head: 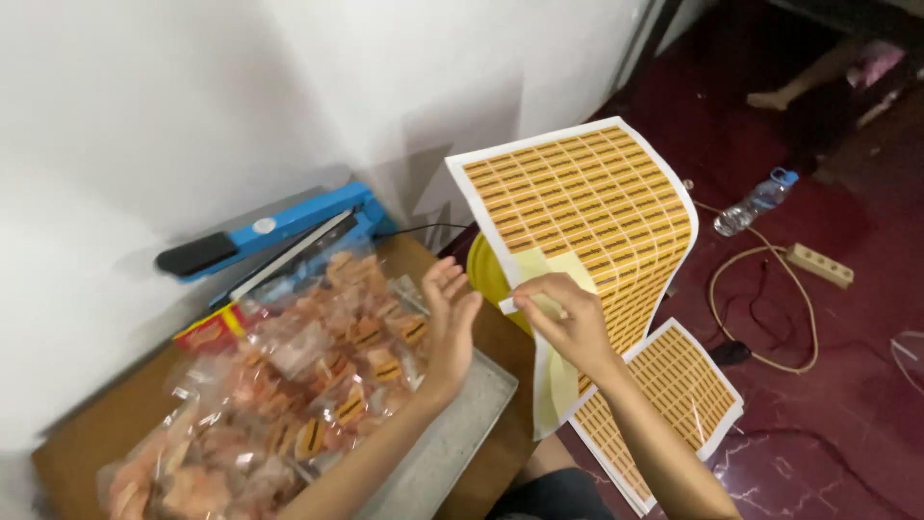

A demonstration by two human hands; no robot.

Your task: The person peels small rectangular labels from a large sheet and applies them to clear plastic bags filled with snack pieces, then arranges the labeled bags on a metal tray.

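My right hand [568, 323] pinches the lower left edge of a curled sheet of small orange labels [597, 207], where some labels are peeled off and pale backing shows. My left hand [448, 323] is held upright with fingers spread just left of that sheet, holding nothing. It hovers over a pile of clear snack bags [289, 385] with orange labels, heaped in a metal tray [452, 443] on a brown table [87, 443].
A blue heat sealer [279, 236] stands against the white wall behind the bags. Another label sheet [674, 395] lies lower right. A yellow round thing [486, 274] sits behind the sheet. On the dark red floor lie a plastic bottle [756, 202], a power strip [818, 265] and cable. Another person's foot [770, 99] is at far top right.
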